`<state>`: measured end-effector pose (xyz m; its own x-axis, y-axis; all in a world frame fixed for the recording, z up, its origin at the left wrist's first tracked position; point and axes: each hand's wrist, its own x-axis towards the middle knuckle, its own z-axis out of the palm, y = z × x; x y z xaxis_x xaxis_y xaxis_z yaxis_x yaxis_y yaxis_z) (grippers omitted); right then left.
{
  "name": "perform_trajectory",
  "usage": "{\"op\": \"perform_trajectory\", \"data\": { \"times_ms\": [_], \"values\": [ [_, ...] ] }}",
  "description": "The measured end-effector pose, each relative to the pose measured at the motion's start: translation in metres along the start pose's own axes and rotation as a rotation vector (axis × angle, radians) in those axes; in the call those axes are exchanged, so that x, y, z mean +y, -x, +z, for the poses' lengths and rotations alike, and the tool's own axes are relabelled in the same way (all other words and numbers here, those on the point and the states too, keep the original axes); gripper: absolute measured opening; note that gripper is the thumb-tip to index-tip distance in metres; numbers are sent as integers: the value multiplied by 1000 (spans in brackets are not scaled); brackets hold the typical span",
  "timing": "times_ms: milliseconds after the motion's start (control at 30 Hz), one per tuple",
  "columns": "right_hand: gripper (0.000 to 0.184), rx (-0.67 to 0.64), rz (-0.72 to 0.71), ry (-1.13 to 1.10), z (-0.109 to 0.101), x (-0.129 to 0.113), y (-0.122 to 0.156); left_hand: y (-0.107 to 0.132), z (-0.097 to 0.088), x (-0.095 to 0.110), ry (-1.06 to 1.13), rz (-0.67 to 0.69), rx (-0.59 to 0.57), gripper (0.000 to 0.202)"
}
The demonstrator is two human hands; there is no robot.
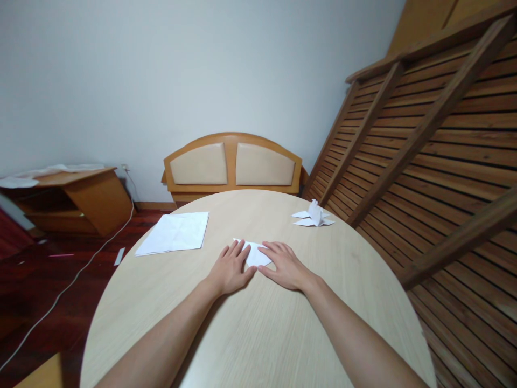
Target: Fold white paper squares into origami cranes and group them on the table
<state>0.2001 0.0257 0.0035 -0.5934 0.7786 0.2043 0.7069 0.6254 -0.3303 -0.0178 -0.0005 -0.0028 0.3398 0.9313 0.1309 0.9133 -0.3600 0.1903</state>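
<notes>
A small folded piece of white paper (257,254) lies flat on the round table (258,334), between my two hands. My left hand (231,267) rests on its left part, fingers stretched out and slightly spread. On the right part lies my right hand (287,266), its fingers also extended. Both thumbs nearly meet at the paper's near edge. Parts of the paper are hidden under the fingers.
A stack of white paper sheets (174,233) lies at the table's left. Folded white paper figures (313,215) stand at the far right. Beyond are a headboard (231,161), a leaning slatted wooden frame (436,134) and a low wooden cabinet (91,199).
</notes>
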Motion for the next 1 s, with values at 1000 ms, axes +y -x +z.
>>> {"op": "perform_trajectory", "data": {
  "times_ms": [1000],
  "values": [
    [89,-189,243,36,-5,-10,7,-2,5,2,-97,-174,34,64]
  ]
}}
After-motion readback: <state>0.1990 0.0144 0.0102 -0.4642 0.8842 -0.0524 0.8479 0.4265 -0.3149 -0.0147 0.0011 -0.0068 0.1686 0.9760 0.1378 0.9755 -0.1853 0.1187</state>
